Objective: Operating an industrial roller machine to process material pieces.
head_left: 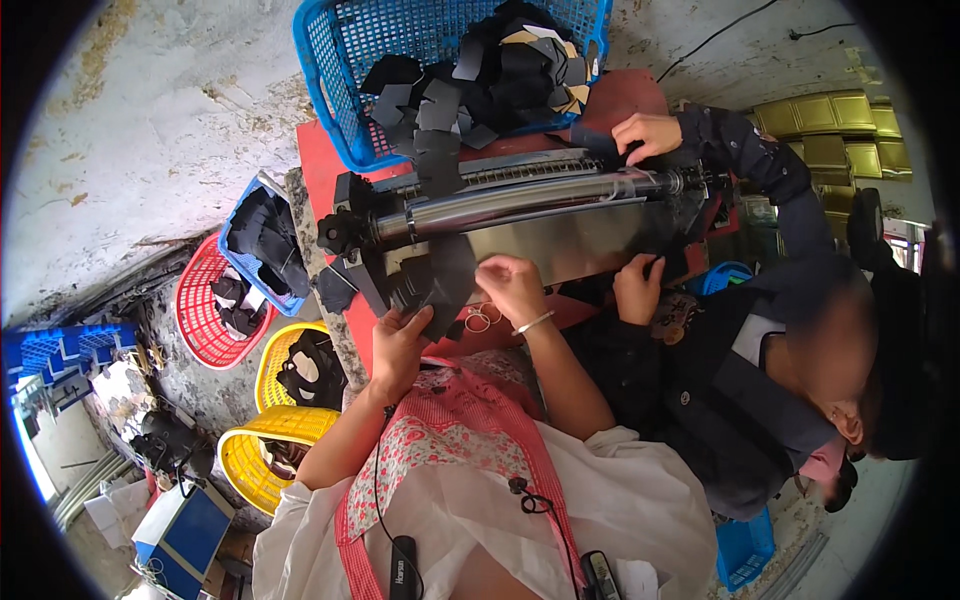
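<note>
My left hand (398, 352) is closed on a few flat black sheet pieces (412, 283), held in front of the roller machine (520, 205). My right hand (514, 290), with a bracelet at the wrist, has its fingers curled together at the edge of a larger black piece (454, 272). That piece lies over the machine's metal feed plate (570, 240), below the shiny roller. Another black piece (437, 170) hangs over the machine's far side. Below my right hand, pale rings (478, 318) lie on the red surface.
A blue basket (345, 120) heaped with black pieces stands behind the machine. A co-worker at the right has one hand (648, 136) at the machine's far right end and the other (638, 290) at its near edge. Red (195, 315) and yellow baskets (235, 465) stand left.
</note>
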The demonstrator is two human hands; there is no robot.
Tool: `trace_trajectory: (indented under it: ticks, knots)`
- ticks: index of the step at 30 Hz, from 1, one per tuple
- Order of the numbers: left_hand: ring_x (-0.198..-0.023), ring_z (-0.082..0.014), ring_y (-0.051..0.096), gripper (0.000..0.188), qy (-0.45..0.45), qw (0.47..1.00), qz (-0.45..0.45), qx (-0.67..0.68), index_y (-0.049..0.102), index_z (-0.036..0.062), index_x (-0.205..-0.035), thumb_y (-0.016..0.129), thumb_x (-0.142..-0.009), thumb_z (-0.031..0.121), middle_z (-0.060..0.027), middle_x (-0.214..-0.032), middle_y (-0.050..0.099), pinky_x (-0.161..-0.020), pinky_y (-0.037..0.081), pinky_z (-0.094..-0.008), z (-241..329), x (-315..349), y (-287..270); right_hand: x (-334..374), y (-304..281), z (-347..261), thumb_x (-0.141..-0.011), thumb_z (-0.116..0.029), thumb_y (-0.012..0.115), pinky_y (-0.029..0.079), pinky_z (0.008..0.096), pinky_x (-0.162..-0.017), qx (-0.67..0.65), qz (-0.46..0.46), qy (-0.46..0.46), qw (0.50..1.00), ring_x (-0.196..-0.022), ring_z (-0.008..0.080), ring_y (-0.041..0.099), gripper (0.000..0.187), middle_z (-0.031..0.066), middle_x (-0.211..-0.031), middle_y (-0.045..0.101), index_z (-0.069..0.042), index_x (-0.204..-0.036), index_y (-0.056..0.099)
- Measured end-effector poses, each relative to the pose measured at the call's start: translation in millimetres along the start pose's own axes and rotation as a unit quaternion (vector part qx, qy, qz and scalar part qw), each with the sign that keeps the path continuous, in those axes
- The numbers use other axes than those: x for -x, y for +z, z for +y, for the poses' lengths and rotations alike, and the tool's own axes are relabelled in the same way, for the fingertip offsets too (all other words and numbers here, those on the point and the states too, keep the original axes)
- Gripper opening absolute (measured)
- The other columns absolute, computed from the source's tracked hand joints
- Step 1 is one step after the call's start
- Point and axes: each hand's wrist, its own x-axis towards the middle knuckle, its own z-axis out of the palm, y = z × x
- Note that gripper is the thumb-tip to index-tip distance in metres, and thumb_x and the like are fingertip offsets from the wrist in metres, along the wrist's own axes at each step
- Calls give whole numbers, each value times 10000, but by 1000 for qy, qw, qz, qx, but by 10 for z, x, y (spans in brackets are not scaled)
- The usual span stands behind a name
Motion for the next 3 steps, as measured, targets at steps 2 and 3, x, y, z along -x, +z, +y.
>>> trace_trajectory:
  ticks: [2, 3]
  knots:
    - [-816, -113, 615, 262, -18, 999, 17, -28, 563, -22, -1073, 622, -866, 128, -72, -974, 648, -689, 494, -216, 1, 5, -11, -28, 3, -24, -810, -185, 670, 498, 246, -493, -2, 29, 30, 999, -526, 140, 632, 182, 78, -660, 651, -9, -844, 639]
    - [-839, -124, 618, 294, -31, 997, 40, -60, 549, -30, -1104, 622, -865, 127, -75, -988, 647, -730, 503, -224, 20, 18, -24, -48, 17, -44, -818, -221, 676, 509, 249, -491, -28, 30, 49, 998, -532, 152, 644, 215, 77, -654, 651, -20, -888, 641]
